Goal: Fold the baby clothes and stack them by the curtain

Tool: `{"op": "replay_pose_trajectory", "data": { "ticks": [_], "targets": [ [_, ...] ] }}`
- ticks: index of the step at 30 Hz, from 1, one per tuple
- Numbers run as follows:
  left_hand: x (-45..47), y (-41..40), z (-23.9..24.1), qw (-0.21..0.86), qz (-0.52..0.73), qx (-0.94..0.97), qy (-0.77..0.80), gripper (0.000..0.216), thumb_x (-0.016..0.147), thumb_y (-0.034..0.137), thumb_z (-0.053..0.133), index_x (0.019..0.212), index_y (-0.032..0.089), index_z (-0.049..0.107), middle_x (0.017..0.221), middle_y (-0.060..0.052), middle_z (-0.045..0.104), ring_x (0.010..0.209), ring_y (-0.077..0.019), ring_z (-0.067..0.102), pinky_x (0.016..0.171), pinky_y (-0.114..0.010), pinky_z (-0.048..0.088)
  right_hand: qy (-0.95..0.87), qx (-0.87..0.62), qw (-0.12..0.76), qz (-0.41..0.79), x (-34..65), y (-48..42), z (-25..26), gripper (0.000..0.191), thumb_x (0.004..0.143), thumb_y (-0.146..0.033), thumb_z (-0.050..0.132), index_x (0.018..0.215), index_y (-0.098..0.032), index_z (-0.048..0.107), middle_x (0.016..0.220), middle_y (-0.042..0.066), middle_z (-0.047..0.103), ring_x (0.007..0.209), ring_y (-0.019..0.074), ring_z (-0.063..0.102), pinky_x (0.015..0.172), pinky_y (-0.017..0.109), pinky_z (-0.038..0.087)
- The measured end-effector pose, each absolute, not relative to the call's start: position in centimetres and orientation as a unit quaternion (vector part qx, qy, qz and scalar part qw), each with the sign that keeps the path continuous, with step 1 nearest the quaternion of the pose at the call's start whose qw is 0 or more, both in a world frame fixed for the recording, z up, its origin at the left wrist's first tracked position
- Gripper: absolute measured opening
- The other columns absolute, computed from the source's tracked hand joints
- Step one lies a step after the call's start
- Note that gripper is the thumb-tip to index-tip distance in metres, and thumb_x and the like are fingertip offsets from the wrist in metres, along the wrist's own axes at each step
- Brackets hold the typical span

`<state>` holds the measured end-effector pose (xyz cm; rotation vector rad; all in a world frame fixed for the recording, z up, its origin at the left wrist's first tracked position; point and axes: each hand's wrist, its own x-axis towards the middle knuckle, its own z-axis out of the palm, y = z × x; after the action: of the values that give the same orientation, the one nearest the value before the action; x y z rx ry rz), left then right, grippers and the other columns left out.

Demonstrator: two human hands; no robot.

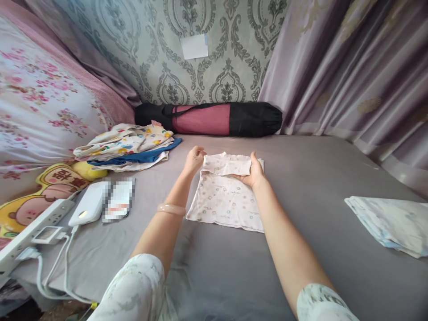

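A small pale pink garment (227, 200) with a faint scattered print lies flat on the grey bed sheet, its far part folded over toward me. My right hand (254, 174) grips the right side of that folded flap, thumb on top and fingers tucked under its edge. At the flap's far left corner is my left hand (195, 161), its fingers curled in and closed at the cloth; the fingertips are partly hidden. A pale bangle (171, 209) circles my left forearm.
Left are a pile of clothes (130, 145), a white power bank (90, 203), a blurred packet (118, 200), a power strip (36, 236) with cables and a yellow cartoon cushion (30, 209). Folded cloth (391, 223) lies right. A black-and-pink rolled bag (207, 119) lies along the wall.
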<state>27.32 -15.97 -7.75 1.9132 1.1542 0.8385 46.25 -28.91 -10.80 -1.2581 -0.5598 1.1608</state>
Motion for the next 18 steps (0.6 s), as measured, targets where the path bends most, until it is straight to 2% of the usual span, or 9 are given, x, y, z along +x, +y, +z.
{"op": "replay_pose_trajectory", "data": {
  "ticks": [2,4,6,9,11,14,18],
  "targets": [
    [26.9,-15.7,-9.0,0.326,0.276,0.787,0.446,0.038,0.081,0.013,0.041,0.113,0.014,0.061,0.107,-0.011,0.071,0.104,-0.0197,0.064,0.092,-0.032,0.047,-0.21,-0.527,0.64,0.518,46.2,-28.8,-10.5,0.036,0.094,-0.04,0.035,0.115,-0.021,0.056,0.106,0.011,0.07,0.097,0.0262,0.065,0.08,0.051,0.055],
    [26.9,-15.8,-9.8,0.294,0.224,0.819,0.438,0.043,0.079,0.011,0.043,0.118,0.015,0.061,0.115,-0.01,0.069,0.109,-0.0204,0.062,0.095,-0.031,0.045,-0.178,-0.532,0.654,0.508,46.2,-28.7,-10.4,0.025,0.086,-0.021,0.044,0.107,-0.019,0.058,0.099,0.01,0.071,0.093,0.0236,0.066,0.081,0.047,0.056],
    [27.0,-16.1,-10.5,0.263,0.182,0.841,0.436,0.047,0.08,0.012,0.045,0.124,0.018,0.057,0.123,-0.01,0.065,0.114,-0.0227,0.059,0.098,-0.033,0.044,-0.157,-0.553,0.669,0.471,46.2,-28.5,-10.5,0.033,0.076,-0.007,0.046,0.105,-0.017,0.058,0.094,0.008,0.07,0.09,0.0214,0.067,0.083,0.044,0.056],
    [27.2,-16.4,-11.5,0.216,0.131,0.864,0.436,0.048,0.086,0.019,0.044,0.134,0.021,0.049,0.131,-0.011,0.06,0.121,-0.0262,0.054,0.101,-0.04,0.04,-0.188,-0.602,0.662,0.404,46.5,-28.5,-10.8,0.045,0.07,-0.005,0.045,0.111,-0.017,0.059,0.094,0.007,0.07,0.091,0.0225,0.067,0.084,0.042,0.056],
    [27.2,-16.5,-12.1,0.194,0.11,0.877,0.426,0.048,0.09,0.024,0.041,0.138,0.022,0.044,0.138,-0.012,0.054,0.129,-0.0271,0.047,0.106,-0.044,0.036,-0.243,-0.661,0.617,0.352,46.7,-28.7,-11.0,0.049,0.07,-0.007,0.044,0.115,-0.017,0.059,0.099,0.007,0.07,0.096,0.0242,0.067,0.086,0.04,0.055],
    [27.1,-16.4,-13.0,0.176,0.093,0.885,0.421,0.047,0.094,0.029,0.036,0.14,0.025,0.042,0.149,-0.01,0.042,0.139,-0.0286,0.034,0.111,-0.052,0.026,-0.334,-0.763,0.498,0.239,46.7,-29.2,-10.9,0.052,0.073,-0.009,0.044,0.123,-0.016,0.058,0.112,0.01,0.068,0.107,0.0257,0.063,0.094,0.034,0.049],
    [27.0,-16.4,-13.4,0.166,0.072,0.887,0.424,0.048,0.097,0.032,0.029,0.144,0.029,0.038,0.154,-0.008,0.033,0.143,-0.0307,0.026,0.112,-0.06,0.018,-0.423,-0.821,0.357,0.14,46.3,-30.0,-10.3,0.057,0.083,-0.01,0.04,0.139,-0.014,0.045,0.128,0.013,0.06,0.118,0.0261,0.055,0.1,0.033,0.042]
  ]
}}
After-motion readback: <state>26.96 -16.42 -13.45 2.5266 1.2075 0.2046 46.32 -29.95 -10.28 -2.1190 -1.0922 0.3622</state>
